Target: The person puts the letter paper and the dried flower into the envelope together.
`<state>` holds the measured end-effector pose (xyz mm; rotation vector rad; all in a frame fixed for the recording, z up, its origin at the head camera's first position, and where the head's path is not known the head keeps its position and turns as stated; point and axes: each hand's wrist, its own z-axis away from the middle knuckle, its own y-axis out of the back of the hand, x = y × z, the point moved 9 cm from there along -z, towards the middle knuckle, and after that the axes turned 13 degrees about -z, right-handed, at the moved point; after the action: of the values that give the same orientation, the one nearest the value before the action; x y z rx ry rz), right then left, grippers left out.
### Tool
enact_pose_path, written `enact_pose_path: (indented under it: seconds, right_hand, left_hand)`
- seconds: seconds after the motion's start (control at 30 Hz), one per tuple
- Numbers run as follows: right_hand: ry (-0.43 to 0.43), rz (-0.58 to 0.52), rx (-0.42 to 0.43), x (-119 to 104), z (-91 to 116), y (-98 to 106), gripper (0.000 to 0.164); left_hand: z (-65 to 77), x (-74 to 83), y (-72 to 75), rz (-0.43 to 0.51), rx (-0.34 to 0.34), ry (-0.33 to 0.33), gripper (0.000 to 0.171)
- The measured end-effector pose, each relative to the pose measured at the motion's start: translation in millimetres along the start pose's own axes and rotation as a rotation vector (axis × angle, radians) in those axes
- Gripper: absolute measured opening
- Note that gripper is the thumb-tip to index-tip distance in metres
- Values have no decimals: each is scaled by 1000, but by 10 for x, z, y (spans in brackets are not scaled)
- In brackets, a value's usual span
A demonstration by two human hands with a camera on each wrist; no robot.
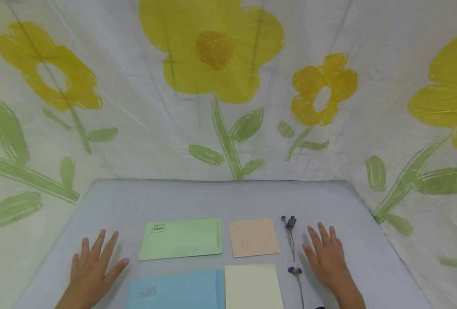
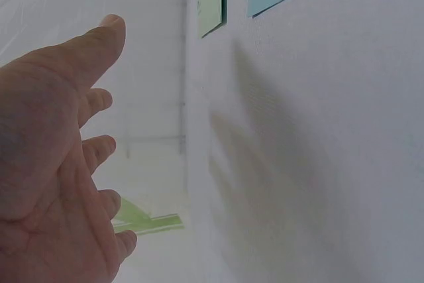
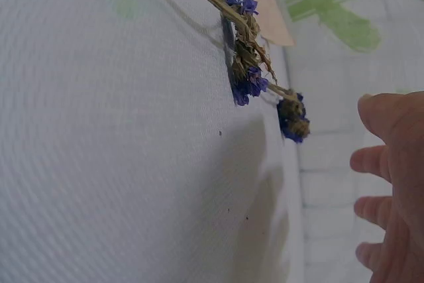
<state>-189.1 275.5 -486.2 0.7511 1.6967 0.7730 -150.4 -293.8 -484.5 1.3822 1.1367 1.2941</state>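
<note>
My left hand (image 1: 91,272) hovers palm down over the table's left side, fingers spread, with nothing in it. Nearest to it are a green envelope (image 1: 182,240) and, in front of that, a blue envelope (image 1: 178,292), both with small printed stamps. My right hand (image 1: 329,262) is likewise spread and holds nothing, over the right side. Just left of it lie two sprigs of dried purple flowers, the farther sprig (image 1: 290,231) and the nearer sprig (image 1: 298,283). Between envelopes and sprigs lie a pink card (image 1: 253,238) and a cream card (image 1: 253,285). Both hands cast shadows on the tabletop.
A pale cloth covers the table (image 1: 220,197), whose far edge meets a white curtain (image 1: 135,128) painted with yellow flowers and green leaves. A small dark object (image 1: 320,307) shows at the bottom edge near the right wrist. Tiny dark specks lie by the sprigs.
</note>
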Motion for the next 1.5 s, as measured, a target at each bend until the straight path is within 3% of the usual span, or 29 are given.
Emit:
enact_pose_path:
  seconds: [0.3,0.47,0.6,0.83,1.3,1.5]
  right_hand:
    - [30,-45,19,-54,-2,-18,54]
    - [85,-64,38,-209,-89,-47,60]
    - [82,-87,-6,-355,-191,-142,66]
    - [120,-119,-52,-517,-312,-295,71]
    - [114,-185,-145,-679,-488,-554,83]
    - [109,-190,-179,-712,-558,-664,88]
  left_hand:
    - [-21,54,-23,14,30,-43,89]
    - [-98,141,-93,11,-4,-67,104]
    - [-175,241,-168,17,-41,-84,112]
    - [-278,429,-223,18,-50,-119,120]
    - [-389,641,-235,64,-50,-189,117]
    - [-428,722,-248,93,-104,-188,117]
